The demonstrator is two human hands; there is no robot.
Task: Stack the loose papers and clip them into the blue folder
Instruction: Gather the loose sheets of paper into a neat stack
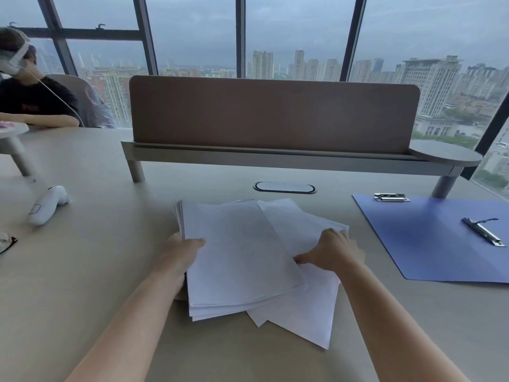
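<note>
White papers (pixel 242 249) sit mid-counter (pixel 82 271), half gathered: we're in the stacking step! Left hand (pixel 180 255) grips the stack's nine o'clock edge, thumb on top. Right hand (pixel 334 253) presses on the skewed sheets (pixel 303 307) fanning out toward five o'clock; its fingers lie hidden, so whether it pinches them I can't tell. Long axis of the main stack runs roughly twelve to six, tipped slightly toward eleven. Next call, by my read: square those strays under, then carry everything to the blue folder (pixel 429 244), lying open at three o'clock, clip (pixel 483 235) waiting.
</note>
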